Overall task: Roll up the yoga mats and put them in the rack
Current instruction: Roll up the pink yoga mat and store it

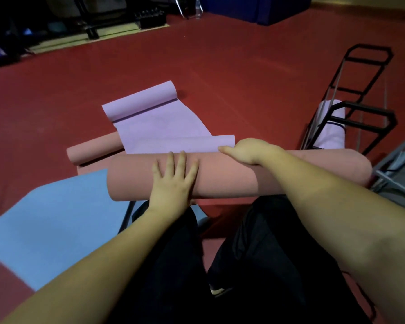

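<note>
Dark-trousered legs (255,265) are sitting nearest, behind the pink mat (232,174) on the red floor (197,66). Left hand (173,181) is pressing the roll, fingers straight and spread. Right hand (246,150) is curling over its far side. Judgement: even pressure is keeping the roll tight; rack (351,108) is standing right.

White lettering on blue box (255,8), far edge: too blurred to read.
</note>
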The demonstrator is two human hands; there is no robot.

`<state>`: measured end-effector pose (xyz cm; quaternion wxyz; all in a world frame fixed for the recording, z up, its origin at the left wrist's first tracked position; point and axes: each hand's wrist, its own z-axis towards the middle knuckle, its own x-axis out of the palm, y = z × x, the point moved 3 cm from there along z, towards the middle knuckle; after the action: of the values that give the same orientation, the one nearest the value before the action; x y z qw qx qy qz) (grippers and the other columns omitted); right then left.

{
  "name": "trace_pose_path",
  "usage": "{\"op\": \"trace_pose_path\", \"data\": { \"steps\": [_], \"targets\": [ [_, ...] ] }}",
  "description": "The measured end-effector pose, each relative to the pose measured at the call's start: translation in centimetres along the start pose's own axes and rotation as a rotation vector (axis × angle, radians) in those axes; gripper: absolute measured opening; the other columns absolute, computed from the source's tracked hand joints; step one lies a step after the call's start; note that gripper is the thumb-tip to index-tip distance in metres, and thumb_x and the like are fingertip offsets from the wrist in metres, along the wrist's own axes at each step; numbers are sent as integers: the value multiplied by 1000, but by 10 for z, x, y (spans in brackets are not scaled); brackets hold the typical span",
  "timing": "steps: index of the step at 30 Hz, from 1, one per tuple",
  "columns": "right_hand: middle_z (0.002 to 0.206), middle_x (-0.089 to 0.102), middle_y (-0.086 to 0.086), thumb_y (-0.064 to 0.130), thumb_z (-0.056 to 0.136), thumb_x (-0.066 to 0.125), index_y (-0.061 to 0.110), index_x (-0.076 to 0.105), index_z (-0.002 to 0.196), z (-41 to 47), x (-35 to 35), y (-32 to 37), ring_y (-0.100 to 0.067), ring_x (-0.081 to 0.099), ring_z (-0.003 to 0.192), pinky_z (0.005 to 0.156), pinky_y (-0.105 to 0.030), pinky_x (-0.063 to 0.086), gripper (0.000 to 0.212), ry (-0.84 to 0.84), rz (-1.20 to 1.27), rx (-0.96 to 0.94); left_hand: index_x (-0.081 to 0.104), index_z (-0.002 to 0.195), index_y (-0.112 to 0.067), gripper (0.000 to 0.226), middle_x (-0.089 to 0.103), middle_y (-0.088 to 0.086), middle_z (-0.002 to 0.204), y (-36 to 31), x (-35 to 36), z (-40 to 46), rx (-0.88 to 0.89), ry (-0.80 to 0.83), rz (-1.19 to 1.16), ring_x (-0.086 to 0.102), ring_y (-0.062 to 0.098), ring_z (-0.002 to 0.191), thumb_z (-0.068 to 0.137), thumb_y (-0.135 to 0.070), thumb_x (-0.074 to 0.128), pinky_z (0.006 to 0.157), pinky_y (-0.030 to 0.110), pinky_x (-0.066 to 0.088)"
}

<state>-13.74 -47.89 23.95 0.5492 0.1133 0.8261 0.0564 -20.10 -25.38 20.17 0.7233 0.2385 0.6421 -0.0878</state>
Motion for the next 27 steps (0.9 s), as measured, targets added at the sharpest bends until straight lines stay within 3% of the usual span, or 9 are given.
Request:
{"op": "trace_pose_path", "data": {
  "steps": [5, 11, 14, 19, 23, 27],
  "targets": [
    [149, 45, -15, 72, 94, 24, 9, 54, 139, -4, -5, 1, -32, 44, 134, 105, -39, 33, 83, 37, -19, 28, 35, 146, -15, 112, 42, 25, 144, 2, -3, 8, -5, 25, 11, 40, 47, 131, 55, -59, 82, 100, 71, 32],
    [154, 39, -13, 67, 97, 25, 12, 49, 143, -12, -16, 1, -30, 39, 138, 108, -38, 29, 76, 55, -9, 11, 41, 144, -15, 109, 47, 25, 140, 3, -21, 0, 29, -83, 9, 46, 46, 126, 52, -59, 80, 97, 69, 35],
    [157, 35, -9, 68, 95, 29, 19, 45, 147, -17, -20, 6, -27, 37, 140, 108, -39, 29, 73, 127, 13, 8, 34, 146, -20, 110, 44, 19, 144, 11, -40, -10, 49, -58, -3, 44, 40, 126, 54, -68, 70, 99, 63, 35],
    [144, 51, -2, 66, 93, 38, 29, 58, 133, -25, -7, 5, -21, 52, 123, 94, -35, 35, 58, 312, 96, -11, 19, 154, -26, 119, 35, 8, 151, 22, -64, -22, 146, 58, -35, 38, 30, 133, 56, -82, 58, 107, 50, 32],
    [149, 46, -8, 64, 98, 31, 18, 54, 139, -30, -7, 5, -26, 45, 133, 104, -36, 31, 65, 181, 5, -40, 16, 154, -29, 120, 34, 2, 152, 23, -66, -17, 163, 130, -99, 33, 25, 135, 55, -82, 59, 111, 47, 28],
    [125, 63, -11, 49, 103, 31, 12, 66, 115, -34, -11, 10, -26, 52, 101, 81, -32, 35, 53, -24, -97, -131, 18, 153, -32, 120, 39, -3, 146, 25, -66, 0, 172, 241, -150, 37, 24, 129, 55, -78, 70, 108, 47, 30]
  ]
}}
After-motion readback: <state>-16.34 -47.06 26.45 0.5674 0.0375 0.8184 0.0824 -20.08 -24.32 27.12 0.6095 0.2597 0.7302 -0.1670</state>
